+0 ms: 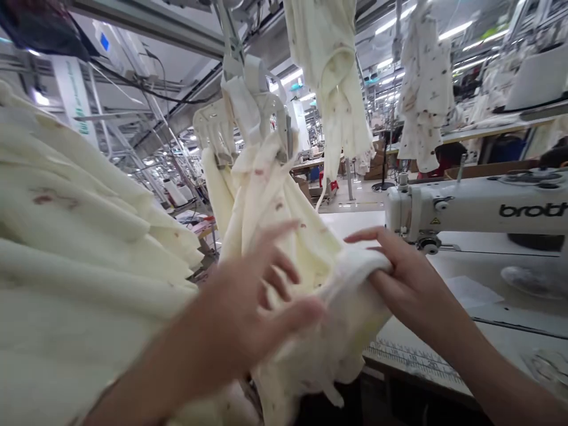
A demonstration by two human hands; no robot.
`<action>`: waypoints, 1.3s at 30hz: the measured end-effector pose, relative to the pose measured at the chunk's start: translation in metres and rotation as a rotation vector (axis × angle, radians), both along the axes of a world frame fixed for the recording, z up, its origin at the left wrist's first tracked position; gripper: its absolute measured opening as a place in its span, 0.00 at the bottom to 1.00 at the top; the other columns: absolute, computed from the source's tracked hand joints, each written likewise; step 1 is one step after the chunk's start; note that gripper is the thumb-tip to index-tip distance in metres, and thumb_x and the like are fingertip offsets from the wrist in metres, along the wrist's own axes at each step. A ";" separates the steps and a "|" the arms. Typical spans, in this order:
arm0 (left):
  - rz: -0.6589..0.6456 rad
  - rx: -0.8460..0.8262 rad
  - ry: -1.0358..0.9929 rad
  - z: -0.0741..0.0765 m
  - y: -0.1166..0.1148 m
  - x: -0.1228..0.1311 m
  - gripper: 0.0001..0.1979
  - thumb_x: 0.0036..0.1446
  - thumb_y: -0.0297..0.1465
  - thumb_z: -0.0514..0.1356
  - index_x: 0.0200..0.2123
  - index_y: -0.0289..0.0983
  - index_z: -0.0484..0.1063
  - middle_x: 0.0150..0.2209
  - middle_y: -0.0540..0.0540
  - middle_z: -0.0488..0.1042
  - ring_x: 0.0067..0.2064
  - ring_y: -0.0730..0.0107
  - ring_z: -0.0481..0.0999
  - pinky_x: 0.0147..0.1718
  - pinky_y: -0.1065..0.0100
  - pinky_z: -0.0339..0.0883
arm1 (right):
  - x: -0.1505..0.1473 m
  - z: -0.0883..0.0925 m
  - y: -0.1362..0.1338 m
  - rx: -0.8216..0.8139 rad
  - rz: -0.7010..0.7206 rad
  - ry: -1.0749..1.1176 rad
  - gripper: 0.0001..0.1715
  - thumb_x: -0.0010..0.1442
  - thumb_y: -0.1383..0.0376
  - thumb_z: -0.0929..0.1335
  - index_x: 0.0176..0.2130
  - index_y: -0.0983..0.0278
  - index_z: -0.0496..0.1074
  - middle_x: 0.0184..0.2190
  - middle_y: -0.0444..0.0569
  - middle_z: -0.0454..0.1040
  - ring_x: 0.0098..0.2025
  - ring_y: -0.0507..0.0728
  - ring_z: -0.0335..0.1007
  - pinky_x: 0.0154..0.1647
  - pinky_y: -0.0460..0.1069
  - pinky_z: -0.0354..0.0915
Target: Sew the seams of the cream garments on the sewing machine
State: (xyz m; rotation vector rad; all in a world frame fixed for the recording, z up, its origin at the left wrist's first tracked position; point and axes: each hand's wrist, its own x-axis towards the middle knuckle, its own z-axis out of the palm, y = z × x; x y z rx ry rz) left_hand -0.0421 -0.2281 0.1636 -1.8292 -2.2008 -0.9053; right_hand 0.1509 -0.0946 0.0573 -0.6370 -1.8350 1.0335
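A pale cream garment (310, 242) with small brownish prints hangs by its top from a clip hanger (217, 127) in front of me. My right hand (394, 266) pinches a fold of its whitish cloth, the index finger stretched out above the fold. In front of the hanging cloth, my left hand (257, 296) is smeared by motion. Its fingers are spread with the thumb apart, and I see nothing held in them. Whether its fingertips touch the garment I cannot tell.
A white sewing machine (479, 207) stands on a table with a printed ruler edge (412, 358) at right. More cream fabric pieces (80, 236) hang close on the left. Another cream garment (331, 77) hangs overhead, and a printed one (426, 89) farther back.
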 end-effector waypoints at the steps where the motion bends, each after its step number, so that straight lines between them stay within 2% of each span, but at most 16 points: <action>1: -0.156 -0.127 0.080 -0.015 0.013 0.017 0.31 0.54 0.47 0.55 0.59 0.45 0.55 0.34 0.51 0.74 0.27 0.72 0.72 0.25 0.71 0.67 | -0.001 0.012 0.005 0.042 -0.016 -0.014 0.18 0.50 0.66 0.60 0.41 0.59 0.68 0.25 0.40 0.72 0.23 0.51 0.63 0.19 0.43 0.54; 2: -0.255 -0.199 0.181 -0.026 0.027 0.033 0.36 0.53 0.46 0.56 0.63 0.43 0.48 0.35 0.50 0.74 0.27 0.70 0.73 0.26 0.71 0.67 | -0.003 0.023 0.008 0.079 -0.024 -0.018 0.19 0.49 0.67 0.60 0.41 0.59 0.68 0.23 0.39 0.71 0.21 0.51 0.62 0.19 0.43 0.54; 3: -0.272 -0.174 0.270 -0.034 0.041 0.045 0.35 0.56 0.41 0.55 0.63 0.38 0.47 0.33 0.48 0.74 0.26 0.69 0.72 0.25 0.70 0.66 | -0.005 0.030 0.011 0.119 -0.042 -0.017 0.19 0.48 0.68 0.60 0.42 0.59 0.67 0.22 0.38 0.70 0.21 0.51 0.61 0.19 0.43 0.54; 5: -0.271 -0.086 0.363 -0.033 0.065 0.057 0.31 0.56 0.32 0.51 0.62 0.32 0.49 0.29 0.48 0.73 0.23 0.71 0.69 0.23 0.70 0.62 | -0.007 0.035 0.017 0.224 -0.145 -0.041 0.21 0.48 0.69 0.61 0.43 0.60 0.67 0.23 0.39 0.69 0.21 0.51 0.61 0.21 0.44 0.55; 8: -0.154 0.113 0.411 -0.002 0.083 0.053 0.23 0.53 0.26 0.51 0.53 0.35 0.66 0.27 0.50 0.73 0.18 0.77 0.62 0.19 0.72 0.57 | -0.002 0.015 0.024 0.353 -0.370 -0.198 0.24 0.46 0.69 0.61 0.45 0.63 0.66 0.26 0.43 0.69 0.24 0.53 0.62 0.24 0.47 0.54; 11: 0.026 0.295 0.543 0.031 0.085 0.041 0.18 0.51 0.25 0.52 0.44 0.41 0.74 0.27 0.52 0.74 0.21 0.76 0.64 0.28 0.70 0.62 | 0.009 -0.021 0.027 0.266 -0.391 -0.305 0.15 0.46 0.69 0.59 0.36 0.62 0.65 0.23 0.43 0.67 0.24 0.55 0.61 0.24 0.47 0.53; 14: 0.087 0.143 0.693 0.041 0.085 0.029 0.18 0.52 0.26 0.51 0.42 0.41 0.75 0.34 0.48 0.75 0.31 0.67 0.71 0.36 0.64 0.64 | 0.024 -0.040 0.027 0.140 -0.296 -0.225 0.07 0.54 0.66 0.58 0.30 0.61 0.64 0.20 0.41 0.63 0.22 0.53 0.59 0.22 0.46 0.54; 18: -0.067 -0.144 0.774 0.028 0.094 0.015 0.17 0.55 0.27 0.48 0.41 0.39 0.75 0.38 0.44 0.73 0.38 0.63 0.73 0.35 0.65 0.63 | 0.050 -0.031 0.031 -0.038 -0.114 0.017 0.12 0.60 0.58 0.61 0.37 0.61 0.69 0.27 0.43 0.70 0.28 0.53 0.64 0.25 0.44 0.59; 22: -0.109 -0.406 0.667 0.005 0.096 0.019 0.14 0.56 0.36 0.53 0.44 0.41 0.72 0.29 0.49 0.74 0.32 0.65 0.74 0.31 0.67 0.60 | 0.060 -0.025 0.031 0.010 -0.183 0.009 0.09 0.57 0.62 0.64 0.36 0.60 0.72 0.30 0.42 0.74 0.30 0.53 0.67 0.28 0.44 0.62; 24: -0.166 -0.517 0.651 -0.013 0.093 0.028 0.13 0.55 0.38 0.56 0.42 0.40 0.71 0.29 0.49 0.74 0.33 0.63 0.74 0.30 0.67 0.60 | 0.058 -0.028 0.025 0.093 -0.247 0.036 0.08 0.58 0.64 0.64 0.36 0.58 0.73 0.32 0.42 0.74 0.32 0.52 0.68 0.32 0.44 0.64; 27: -0.297 -0.556 0.628 -0.042 0.086 0.040 0.07 0.56 0.34 0.56 0.36 0.38 0.69 0.34 0.47 0.75 0.35 0.62 0.75 0.29 0.67 0.60 | 0.054 -0.035 0.014 0.286 -0.327 0.148 0.08 0.59 0.67 0.64 0.36 0.56 0.73 0.38 0.42 0.73 0.40 0.52 0.69 0.40 0.45 0.65; 29: -0.303 -0.534 0.583 -0.051 0.080 0.041 0.07 0.59 0.32 0.51 0.34 0.37 0.67 0.29 0.48 0.74 0.31 0.63 0.75 0.26 0.68 0.58 | 0.055 -0.044 0.008 0.392 -0.410 0.181 0.09 0.59 0.69 0.65 0.37 0.56 0.72 0.39 0.43 0.71 0.41 0.52 0.68 0.40 0.44 0.65; 32: -0.058 -0.270 0.445 -0.041 0.069 0.028 0.11 0.57 0.29 0.47 0.36 0.39 0.68 0.17 0.53 0.65 0.21 0.67 0.69 0.21 0.70 0.54 | 0.056 -0.071 0.000 0.540 -0.516 0.076 0.10 0.59 0.70 0.64 0.40 0.58 0.70 0.38 0.46 0.69 0.39 0.52 0.68 0.39 0.44 0.66; 34: 0.120 -0.033 0.268 -0.026 0.063 0.013 0.14 0.54 0.29 0.49 0.41 0.42 0.69 0.13 0.56 0.58 0.16 0.71 0.62 0.17 0.72 0.51 | 0.052 -0.092 -0.007 0.662 -0.481 -0.022 0.12 0.60 0.71 0.62 0.43 0.61 0.68 0.38 0.48 0.69 0.40 0.53 0.69 0.42 0.45 0.67; 36: 0.152 0.076 0.016 -0.013 0.062 -0.003 0.15 0.52 0.32 0.52 0.43 0.45 0.71 0.13 0.56 0.58 0.15 0.74 0.57 0.14 0.73 0.48 | 0.044 -0.112 -0.016 0.733 -0.395 -0.111 0.16 0.62 0.72 0.59 0.48 0.64 0.66 0.41 0.51 0.71 0.43 0.53 0.70 0.44 0.44 0.68; 39: 0.033 0.147 -0.449 -0.005 0.069 -0.017 0.14 0.48 0.34 0.58 0.40 0.44 0.74 0.22 0.53 0.71 0.19 0.76 0.63 0.14 0.76 0.54 | 0.035 -0.127 -0.026 0.810 -0.311 -0.271 0.20 0.63 0.72 0.57 0.54 0.68 0.64 0.43 0.54 0.73 0.45 0.56 0.72 0.42 0.46 0.69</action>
